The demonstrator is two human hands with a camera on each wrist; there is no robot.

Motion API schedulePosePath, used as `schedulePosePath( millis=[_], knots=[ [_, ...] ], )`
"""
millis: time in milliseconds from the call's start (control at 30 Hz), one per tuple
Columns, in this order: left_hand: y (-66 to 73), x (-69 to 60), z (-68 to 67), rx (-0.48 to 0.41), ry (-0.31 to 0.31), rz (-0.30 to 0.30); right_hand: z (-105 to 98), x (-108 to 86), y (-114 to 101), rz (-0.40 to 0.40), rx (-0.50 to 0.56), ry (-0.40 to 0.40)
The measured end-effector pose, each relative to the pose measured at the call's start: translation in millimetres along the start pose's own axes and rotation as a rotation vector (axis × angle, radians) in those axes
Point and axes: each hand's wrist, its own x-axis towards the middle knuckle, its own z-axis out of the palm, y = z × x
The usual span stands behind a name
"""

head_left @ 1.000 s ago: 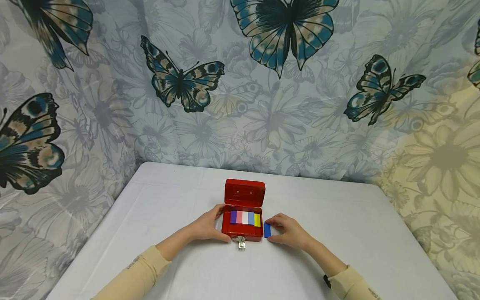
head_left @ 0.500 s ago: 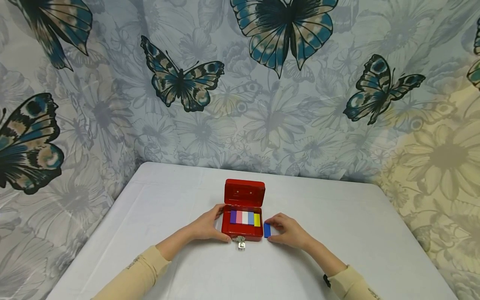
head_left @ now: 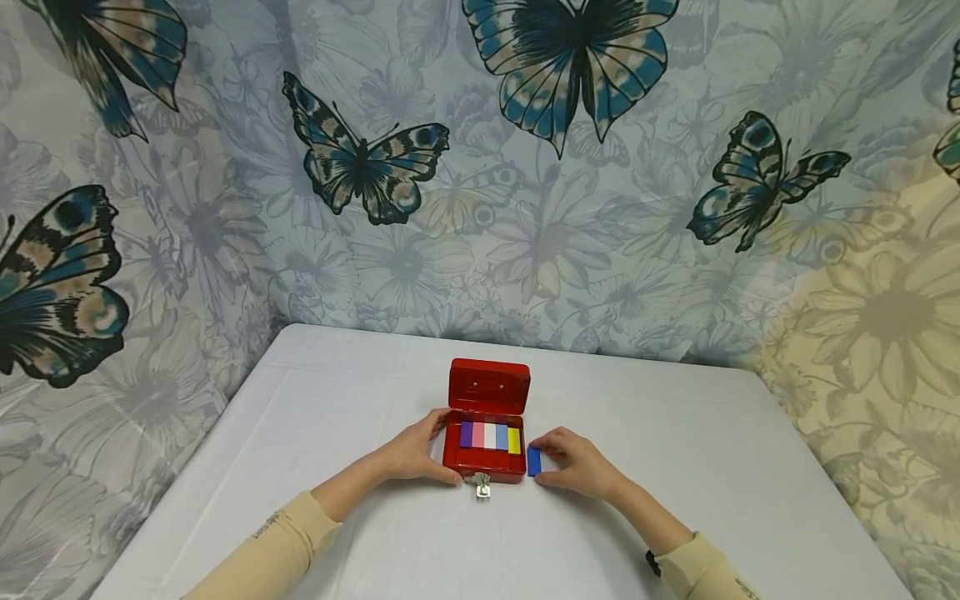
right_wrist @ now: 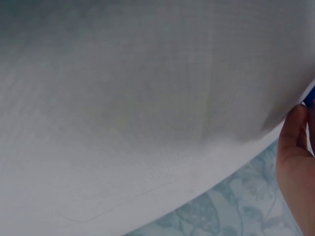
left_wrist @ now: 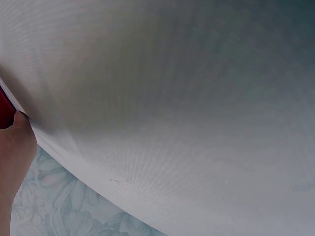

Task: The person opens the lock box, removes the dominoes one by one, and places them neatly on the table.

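A small red metal box [head_left: 467,461] stands on the table with its lid [head_left: 489,387] raised. Inside lies a row of coloured blocks [head_left: 490,436]: purple, pink, white, light blue and yellow. The left hand [head_left: 412,450] grips the box's left side, thumb at the front corner; the left wrist view shows part of this hand [left_wrist: 15,152] by the red edge [left_wrist: 5,110]. Just right of the box, the right hand [head_left: 579,467] pinches a blue block [head_left: 534,461] between thumb and fingers; the right wrist view shows this hand [right_wrist: 295,157] at its edge.
A silver padlock [head_left: 483,490] hangs at the box's front. White cloth covers the table [head_left: 360,375]. Behind it and along the sides hangs a flowered fabric [head_left: 540,250] with large butterflies.
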Motion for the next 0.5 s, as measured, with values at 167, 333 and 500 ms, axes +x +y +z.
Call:
schedulePosePath(
  millis=[167, 333, 500],
  knots=[
    [0.3, -0.3, -0.1, 0.000, 0.002, 0.002, -0.7, 0.0, 0.5, -0.010, 0.000, -0.004],
    [0.4, -0.3, -0.4, 0.000, 0.002, -0.004, -1.1, 0.2, 0.7, -0.013, 0.010, -0.012],
    [0.1, -0.6, -0.1, -0.005, 0.002, -0.003, -1.8, 0.0, 0.4, -0.005, 0.023, -0.016]
  ],
)
